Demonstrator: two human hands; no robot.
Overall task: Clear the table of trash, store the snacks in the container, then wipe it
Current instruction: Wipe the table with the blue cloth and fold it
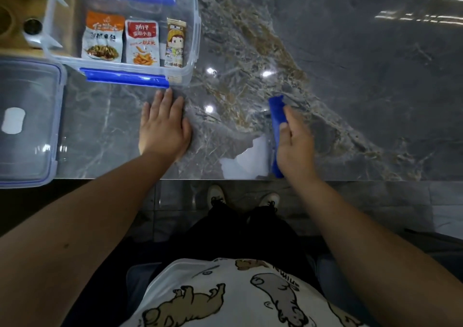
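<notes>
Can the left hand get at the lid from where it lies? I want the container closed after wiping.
Probably yes. The left hand lies flat on the table, holding nothing, and the lid sits further to its left with only bare tabletop between them.

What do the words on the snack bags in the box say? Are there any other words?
Orange packet: big Chinese characters, too blurred to read.
Red-topped packet: Chinese print, too blurred to read for sure.
Brown cartoon-child packet: bottom line seems to read "六棒棒糖", unsure.
Shirt: partial letters by a drawing, unreadable.
Lid's white patch: no text visible.
</notes>
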